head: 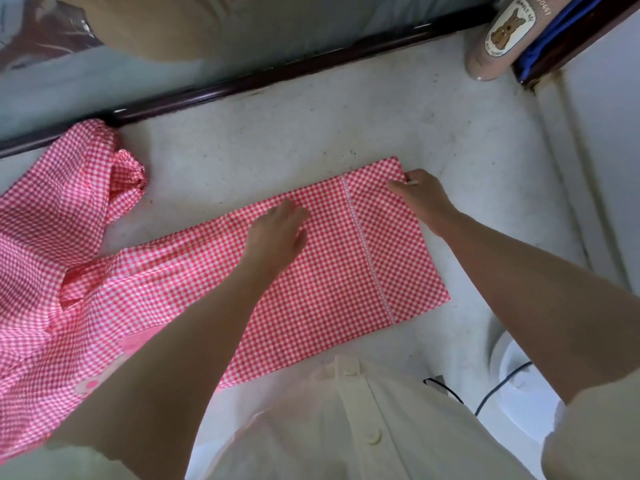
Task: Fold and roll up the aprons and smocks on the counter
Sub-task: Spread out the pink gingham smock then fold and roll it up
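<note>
1. The smock (346,271) lay on the table (277,140), its right part folded flat, its left part bunched
2. My left hand (277,233) pressed flat on it, fingers straight
3. My right hand (420,195) pinched its far right corner
4. A tube (498,36) with a dog label was far right

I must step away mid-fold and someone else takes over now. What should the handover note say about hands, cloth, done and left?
Left hand: flat, pressing the middle of the gingham smock.
Right hand: pinches the smock's far right edge, near the corner.
Smock: right part lies as a flat folded strip on the counter; left part, with an elastic cuff, lies bunched.
Done: lengthwise fold at the right end.
Left: flatten the left part, then roll it up.
</note>
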A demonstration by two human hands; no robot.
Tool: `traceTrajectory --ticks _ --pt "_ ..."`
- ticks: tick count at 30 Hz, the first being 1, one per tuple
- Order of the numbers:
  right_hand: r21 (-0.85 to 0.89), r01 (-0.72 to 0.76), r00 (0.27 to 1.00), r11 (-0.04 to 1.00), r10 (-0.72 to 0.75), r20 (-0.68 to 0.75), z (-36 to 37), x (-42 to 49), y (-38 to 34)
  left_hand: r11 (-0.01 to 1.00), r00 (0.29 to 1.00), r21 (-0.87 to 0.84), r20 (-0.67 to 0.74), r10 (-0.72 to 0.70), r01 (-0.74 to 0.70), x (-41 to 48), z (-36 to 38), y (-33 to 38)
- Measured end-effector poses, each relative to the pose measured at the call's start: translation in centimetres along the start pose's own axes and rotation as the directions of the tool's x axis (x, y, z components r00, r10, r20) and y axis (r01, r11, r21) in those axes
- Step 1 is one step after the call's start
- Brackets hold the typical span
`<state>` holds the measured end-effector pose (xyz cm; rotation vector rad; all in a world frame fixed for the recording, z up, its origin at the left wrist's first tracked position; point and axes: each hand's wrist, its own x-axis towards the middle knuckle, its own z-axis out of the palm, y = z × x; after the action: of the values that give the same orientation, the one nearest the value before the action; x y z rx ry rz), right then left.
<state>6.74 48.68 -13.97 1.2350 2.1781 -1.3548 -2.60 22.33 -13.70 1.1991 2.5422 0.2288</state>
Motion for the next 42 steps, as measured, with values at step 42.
traceTrajectory --ticks 42 --pt "0.079 -0.059 0.998 0.995 0.06 -0.006 -0.5 -0.9 1.0 0.963 0.962 -0.003 -0.047 -0.27 0.271 0.0 -0.4 1.2"
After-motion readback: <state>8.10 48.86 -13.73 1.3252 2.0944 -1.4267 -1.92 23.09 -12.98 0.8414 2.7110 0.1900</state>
